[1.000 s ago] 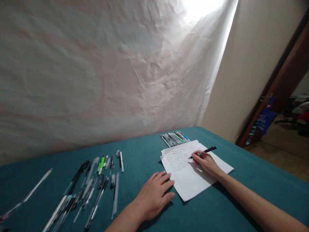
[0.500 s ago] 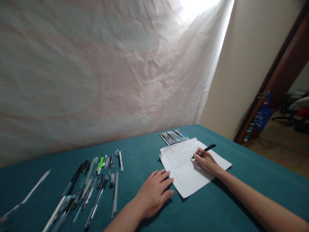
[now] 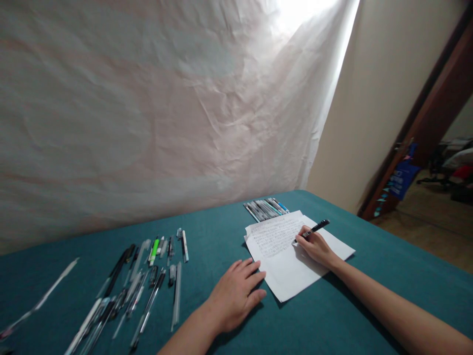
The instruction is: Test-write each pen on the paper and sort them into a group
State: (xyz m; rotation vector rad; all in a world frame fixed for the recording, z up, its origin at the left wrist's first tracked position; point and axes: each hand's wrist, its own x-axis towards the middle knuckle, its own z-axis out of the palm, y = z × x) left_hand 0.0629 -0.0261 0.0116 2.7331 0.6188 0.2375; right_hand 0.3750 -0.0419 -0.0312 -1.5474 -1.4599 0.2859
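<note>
My right hand [image 3: 316,247] is closed round a black pen [image 3: 315,229], its tip resting on a white sheet of paper [image 3: 291,266] that carries handwriting in its upper half. My left hand [image 3: 236,295] lies flat on the teal tablecloth [image 3: 221,241], fingers stretched out and slightly apart, fingertips just short of the paper's left edge. It holds nothing.
Several loose pens and pen parts [image 3: 140,286] are scattered on the left of the table. A tidy row of pens [image 3: 266,209] lies just beyond the paper. A creased white sheet [image 3: 166,98] hangs behind the table. A doorway [image 3: 424,148] opens at the right.
The view has shifted slightly. My right hand with the pen has edged a little to the right along the writing. My left hand has stayed in place.
</note>
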